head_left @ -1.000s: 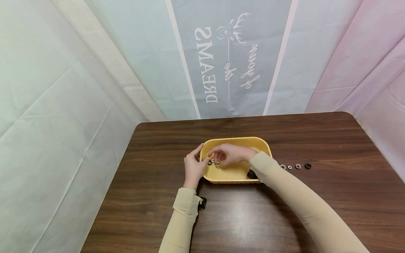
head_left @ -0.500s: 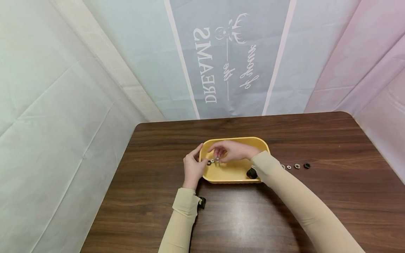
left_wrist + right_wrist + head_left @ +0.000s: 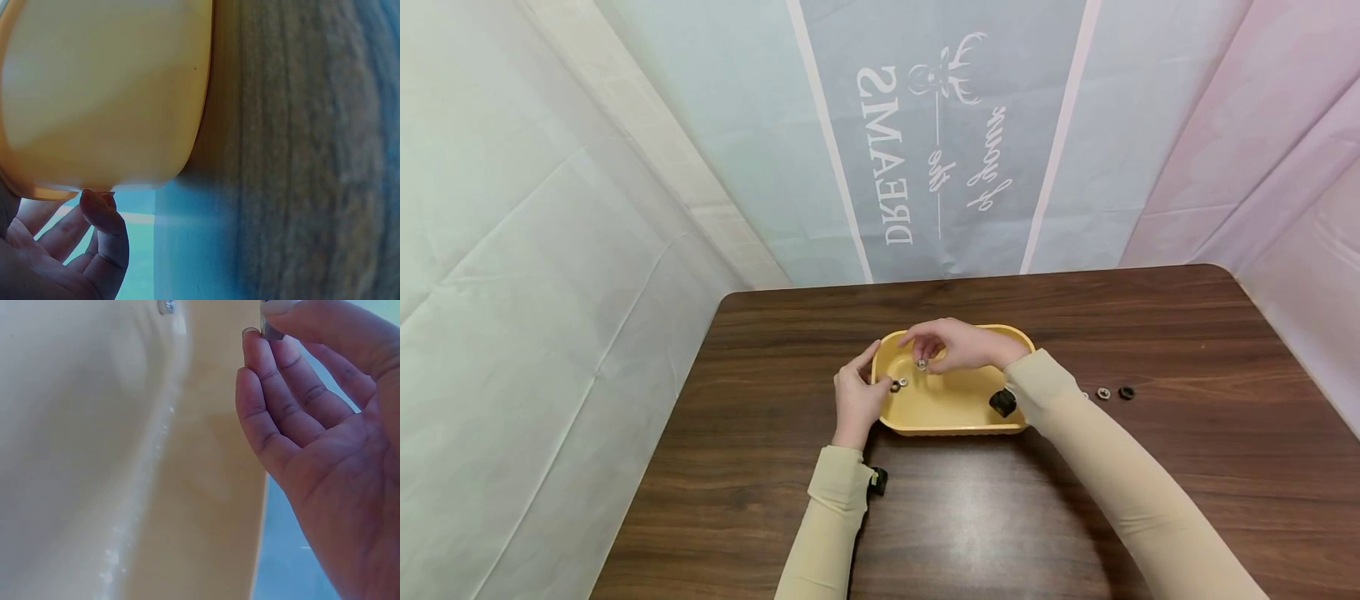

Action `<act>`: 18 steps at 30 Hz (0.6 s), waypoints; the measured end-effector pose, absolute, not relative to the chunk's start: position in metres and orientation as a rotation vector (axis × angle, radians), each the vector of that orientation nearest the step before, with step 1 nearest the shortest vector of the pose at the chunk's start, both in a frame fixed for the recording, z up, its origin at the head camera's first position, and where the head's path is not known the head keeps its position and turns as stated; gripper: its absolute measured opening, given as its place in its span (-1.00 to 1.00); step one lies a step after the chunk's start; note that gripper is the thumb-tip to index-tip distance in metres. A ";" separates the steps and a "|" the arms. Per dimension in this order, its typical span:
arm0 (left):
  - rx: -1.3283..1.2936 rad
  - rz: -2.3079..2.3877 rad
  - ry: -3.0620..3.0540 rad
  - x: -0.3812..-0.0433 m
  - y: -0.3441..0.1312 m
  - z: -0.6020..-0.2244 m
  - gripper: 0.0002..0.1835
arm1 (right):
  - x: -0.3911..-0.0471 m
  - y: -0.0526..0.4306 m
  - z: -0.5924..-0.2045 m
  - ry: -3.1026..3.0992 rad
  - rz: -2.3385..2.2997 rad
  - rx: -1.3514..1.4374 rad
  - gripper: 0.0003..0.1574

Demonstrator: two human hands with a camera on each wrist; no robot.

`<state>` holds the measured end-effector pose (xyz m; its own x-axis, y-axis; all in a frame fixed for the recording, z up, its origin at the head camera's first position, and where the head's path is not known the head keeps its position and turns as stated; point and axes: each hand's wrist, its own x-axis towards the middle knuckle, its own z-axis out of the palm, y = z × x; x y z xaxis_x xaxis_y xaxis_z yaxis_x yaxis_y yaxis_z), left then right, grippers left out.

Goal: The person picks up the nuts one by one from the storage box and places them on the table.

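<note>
A yellow plastic bin [image 3: 955, 430] stands on the table. My left hand [image 3: 856, 397] grips its left end, thumb over the rim and fingers outside; in the left wrist view the bent fingers touch the bin's wall. My right hand [image 3: 958, 344] is over the bin's inside, pinching a small silver nut [image 3: 921, 364] between thumb and fingertips. The right wrist view shows the nut's lower part [image 3: 271, 330] below the thumb. On the bin floor near my left thumb lie a dark nut [image 3: 895, 387] and a small silver nut [image 3: 903, 382].
Right of the bin, a silver nut [image 3: 1103, 393] and a black nut [image 3: 1127, 392] lie in a row on the dark wood table [image 3: 1195, 467]; my right sleeve [image 3: 1120, 467] partly hides the row. A printed cloth [image 3: 955, 167] hangs behind the table.
My right hand has lifted the silver nut from beside the others and moved slightly up and right, toward the bin's far side. My left hand has stayed on the rim.
</note>
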<state>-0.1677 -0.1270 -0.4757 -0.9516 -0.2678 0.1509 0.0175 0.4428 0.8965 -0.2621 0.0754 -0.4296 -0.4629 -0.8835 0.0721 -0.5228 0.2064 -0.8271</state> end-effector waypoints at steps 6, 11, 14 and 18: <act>0.219 -1.524 -2.428 -0.168 -0.127 -0.475 -0.33 | -0.260 0.082 -0.416 2.092 -1.145 -1.319 -0.36; 0.224 -1.540 -2.434 -0.168 -0.127 -0.475 -0.32 | -0.259 0.087 -0.410 2.106 -1.117 -1.290 -0.35; 0.233 -1.537 -2.440 -0.168 -0.127 -0.475 -0.32 | -0.259 0.091 -0.406 2.109 -1.112 -1.273 -0.35; 0.241 -1.536 -2.445 -0.168 -0.127 -0.476 -0.33 | -0.258 0.095 -0.402 2.109 -1.119 -1.259 -0.35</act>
<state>-0.1678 -0.1267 -0.4758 -0.9567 -0.2665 0.1172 -0.0101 0.4328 0.9015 -0.2581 0.0954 -0.4023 -0.4892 -0.8716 0.0332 -0.5162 0.2587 -0.8165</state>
